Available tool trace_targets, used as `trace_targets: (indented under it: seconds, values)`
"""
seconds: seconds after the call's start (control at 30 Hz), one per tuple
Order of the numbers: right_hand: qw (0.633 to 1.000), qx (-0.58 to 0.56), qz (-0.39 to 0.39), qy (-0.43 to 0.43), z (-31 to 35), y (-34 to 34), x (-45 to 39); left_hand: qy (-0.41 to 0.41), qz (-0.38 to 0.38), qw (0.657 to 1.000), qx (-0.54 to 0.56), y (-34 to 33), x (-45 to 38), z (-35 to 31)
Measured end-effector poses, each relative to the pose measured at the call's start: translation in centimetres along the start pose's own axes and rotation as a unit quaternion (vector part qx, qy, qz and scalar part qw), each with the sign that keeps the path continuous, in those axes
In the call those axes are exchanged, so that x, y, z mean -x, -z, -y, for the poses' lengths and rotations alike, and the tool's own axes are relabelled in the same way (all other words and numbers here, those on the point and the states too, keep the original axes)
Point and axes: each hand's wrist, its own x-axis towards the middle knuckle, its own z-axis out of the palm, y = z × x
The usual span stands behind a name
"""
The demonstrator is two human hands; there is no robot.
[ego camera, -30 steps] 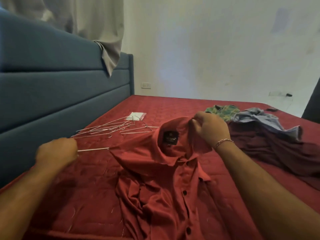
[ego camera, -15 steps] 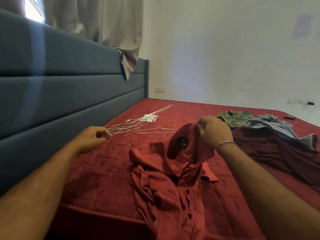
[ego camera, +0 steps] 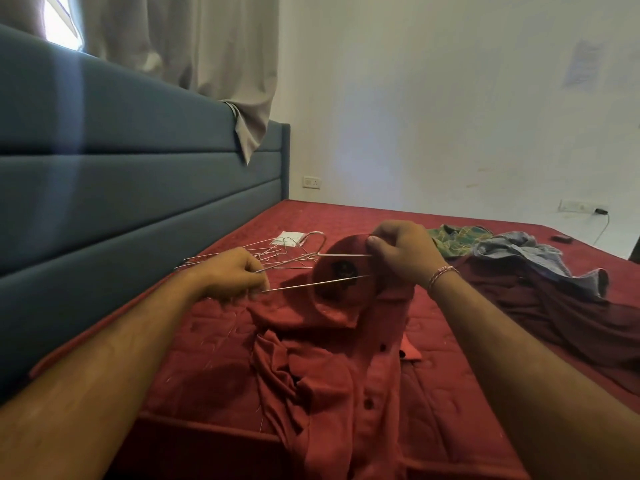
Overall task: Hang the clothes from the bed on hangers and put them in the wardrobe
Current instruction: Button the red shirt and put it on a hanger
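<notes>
The left hand point(ego camera: 235, 273) is curled around one end of a thin wire hanger point(ego camera: 311, 268), gripping it just above the bed point(ego camera: 214, 344). The hanger's two wires run toward 3 o'clock, and their far ends meet the collar of the red shirt point(ego camera: 332, 368). Its hook point(ego camera: 317, 237) curves up toward 12 o'clock.

The right hand point(ego camera: 403, 258), with a thin bracelet point(ego camera: 443, 273) at the wrist, pinches the shirt's collar between thumb and fingers and lifts it off the bed, so the dark label point(ego camera: 341, 270) inside the neck faces the camera. Whether that hand also grips the wire tip cannot be told. The rest of the shirt lies crumpled on the red quilted cover, trailing toward 6 o'clock and over the mattress edge, buttons showing.

At 11 o'clock of the left hand, a loose pile of spare wire hangers point(ego camera: 242, 252) rests near the blue padded headboard point(ego camera: 121, 174), with a small white packet point(ego camera: 291, 237) beside it. At 3 o'clock of the right hand lie a dark maroon garment point(ego camera: 554, 313), a blue-grey garment point(ego camera: 526, 251) on top of it, and a green checked garment point(ego camera: 457, 237) just behind.
</notes>
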Motion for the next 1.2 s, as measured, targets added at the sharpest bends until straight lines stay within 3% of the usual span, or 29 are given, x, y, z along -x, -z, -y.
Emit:
trace_targets:
  seconds: [0.2,0.3,0.37,0.43,0.53,0.6,0.67,0.73,0.77,0.8,0.83,0.9,0.97,1.03,1.1,1.2]
  values:
    - [0.997,-0.064,0.037,0.027,0.8,1.6,0.4,-0.01,0.049,0.999,0.02,-1.6,-1.5,-5.3]
    - [0.983,-0.167,0.077,0.016,0.9,1.9,1.4,0.002,0.062,0.998,0.018,-2.1,-1.9,-7.0]
    - [0.984,-0.159,0.079,0.028,0.7,1.7,1.8,0.008,0.068,0.997,0.017,-2.2,-2.3,-7.6]
    - [0.994,-0.103,0.031,0.021,0.4,0.8,1.9,0.001,0.065,0.998,0.011,-2.3,-2.6,-8.2]
    - [0.991,-0.102,-0.057,-0.064,0.3,-0.6,1.2,-0.023,0.046,0.998,-0.042,-2.7,-3.2,-9.7]
    - [0.985,-0.108,-0.078,-0.113,0.3,-1.1,0.9,-0.065,-0.034,0.981,-0.179,-2.7,-3.5,-10.2]
    - [0.979,-0.093,-0.111,-0.142,0.3,-1.3,0.9,-0.151,-0.246,0.911,-0.295,-3.2,-3.0,-9.6]
    - [0.964,-0.093,-0.164,-0.186,-0.2,-1.3,1.0,-0.238,-0.473,0.829,-0.179,-5.8,-1.3,-8.6]
    - [0.953,-0.105,-0.191,-0.21,-0.6,-1.3,1.0,-0.238,-0.556,0.792,-0.083,-8.0,-0.5,-8.3]
    - [0.942,-0.125,-0.212,-0.23,-1.0,-1.3,0.9,-0.199,-0.591,0.782,0.019,-10.6,-0.1,-8.1]
    - [0.931,-0.149,-0.223,-0.248,-1.3,-1.4,0.8,-0.146,-0.569,0.799,0.13,-13.3,-0.3,-8.0]
    - [0.912,-0.191,-0.233,-0.277,-1.4,-1.5,0.7,-0.011,-0.384,0.856,0.346,-17.4,-1.3,-9.0]
    - [0.899,-0.221,-0.241,-0.291,-1.1,-1.5,0.9,0.079,-0.238,0.897,0.363,-20.0,-2.9,-9.4]
    - [0.9,-0.222,-0.244,-0.286,-0.7,-1.2,1.2,0.065,-0.21,0.928,0.301,-20.5,-4.1,-9.6]
    - [0.922,-0.172,-0.239,-0.251,-0.9,-0.7,1.8,0.07,-0.236,0.907,0.341,-19.2,-4.9,-10.0]
    - [0.951,-0.075,-0.232,-0.19,-2.4,0.5,3.0,0.09,-0.195,0.813,0.542,-14.7,-4.6,-11.4]
